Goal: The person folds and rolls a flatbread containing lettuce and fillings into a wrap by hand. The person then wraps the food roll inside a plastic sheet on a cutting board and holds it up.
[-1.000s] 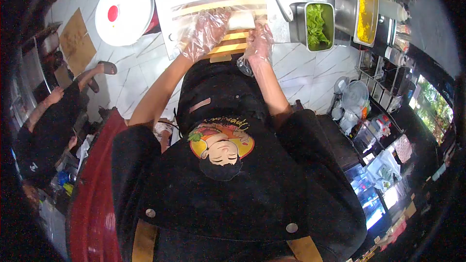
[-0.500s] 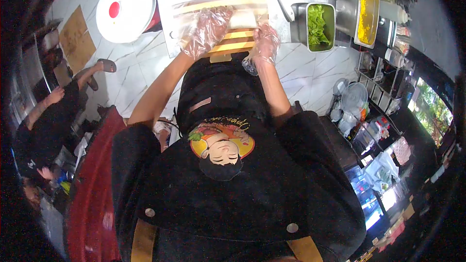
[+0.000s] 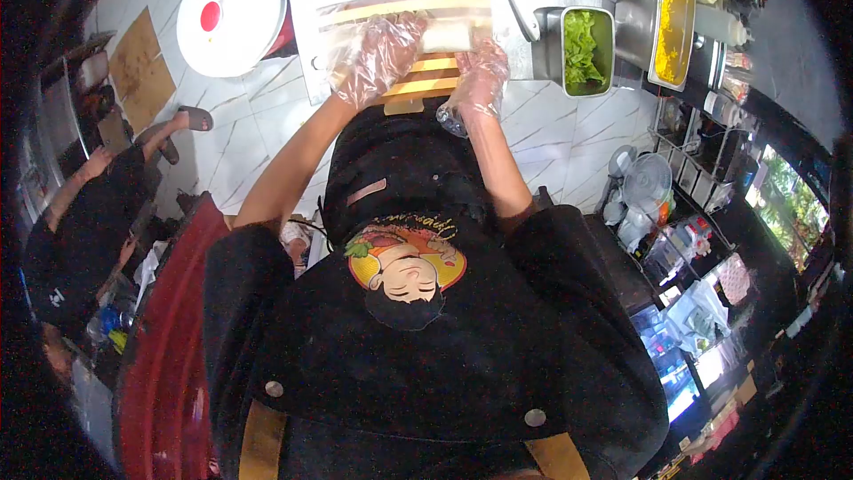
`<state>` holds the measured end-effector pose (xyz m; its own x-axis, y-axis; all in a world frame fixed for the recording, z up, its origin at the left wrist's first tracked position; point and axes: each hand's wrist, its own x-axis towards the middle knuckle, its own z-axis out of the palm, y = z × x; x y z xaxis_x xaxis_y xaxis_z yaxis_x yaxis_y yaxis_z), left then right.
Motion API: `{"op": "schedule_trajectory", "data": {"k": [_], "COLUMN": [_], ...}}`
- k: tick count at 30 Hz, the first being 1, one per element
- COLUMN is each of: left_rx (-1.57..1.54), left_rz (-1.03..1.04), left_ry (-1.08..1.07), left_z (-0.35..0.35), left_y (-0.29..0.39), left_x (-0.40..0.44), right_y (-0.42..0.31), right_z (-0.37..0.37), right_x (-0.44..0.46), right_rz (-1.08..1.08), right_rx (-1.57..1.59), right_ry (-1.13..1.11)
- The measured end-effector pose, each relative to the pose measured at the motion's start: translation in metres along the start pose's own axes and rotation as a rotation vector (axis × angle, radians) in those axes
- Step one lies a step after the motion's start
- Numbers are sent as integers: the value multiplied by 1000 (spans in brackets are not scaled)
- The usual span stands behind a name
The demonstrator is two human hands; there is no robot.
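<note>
A white roll, possibly a rice paper roll, lies across the brown-and-cream striped board. My left hand, in a clear plastic glove, is closed over the roll's left end. At its right end, my right hand, gloved the same way, grips with thumb and fingers curled. Part of the roll is hidden under the fingers. Clear film or glove plastic shows left of my left hand; I cannot tell which.
Right of the board are a long-handled utensil, a metal container of lettuce and a pan of yellow food. A round white lid stands left. A co-worker in black is at far left.
My right hand has shifted slightly left and inward along the roll. My left hand has hardly moved. The co-worker's arms have changed position.
</note>
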<state>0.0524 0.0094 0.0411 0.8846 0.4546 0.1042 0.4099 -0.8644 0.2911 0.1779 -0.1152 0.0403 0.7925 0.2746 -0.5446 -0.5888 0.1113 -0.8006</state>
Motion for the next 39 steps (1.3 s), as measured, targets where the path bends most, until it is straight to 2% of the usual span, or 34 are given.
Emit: {"op": "schedule_trajectory", "data": {"k": [4,7,10,13,16,19,22,25,26,28,29,30,32,37,38,39], "left_rx": [-20,62,27,-24,-9,-43,-9,9,-7,-48,-34,-19,-10,60,50,70], "left_rz": [9,16,7,-7,-48,-26,24,-19,-14,6,-11,-26,-67,-42,-39,-49], "left_ry": [9,58,85,13,-73,-32,46,-91,-66,-14,-73,-133,-262,-242,-241,-248], "left_z": [-3,-4,-4,-9,-13,-12,-9,-15,-12,-2,-5,-13,-28,-13,-10,-7], "left_y": [-1,2,2,3,5,4,3,3,1,-1,2,4,7,4,3,4], "left_x": [4,2,2,4,7,5,1,5,3,1,3,6,12,6,4,2], "right_y": [-18,-8,4,1,2,-1,-11,-44,-67,-98,-108,-107,-108,-113,-114,-116], "right_z": [12,5,6,15,10,4,6,-12,-15,1,7,15,19,35,36,34], "right_x": [-6,8,13,4,12,21,7,22,28,33,41,61,81,110,110,110], "right_rz": [80,-77,-380,-395,-421,-383,-333,-875,-923,-830,-778,-817,-746,-572,-808,-693], "right_rx": [-182,-354,-598,-668,-720,-627,-189,-762,-946,-1162,-1265,-1243,-1328,-1533,-1587,-1510], "right_ry": [-33,-130,-101,-67,-143,-181,-210,-248,-413,-659,-779,-941,-1015,-1245,-1298,-1306]}}
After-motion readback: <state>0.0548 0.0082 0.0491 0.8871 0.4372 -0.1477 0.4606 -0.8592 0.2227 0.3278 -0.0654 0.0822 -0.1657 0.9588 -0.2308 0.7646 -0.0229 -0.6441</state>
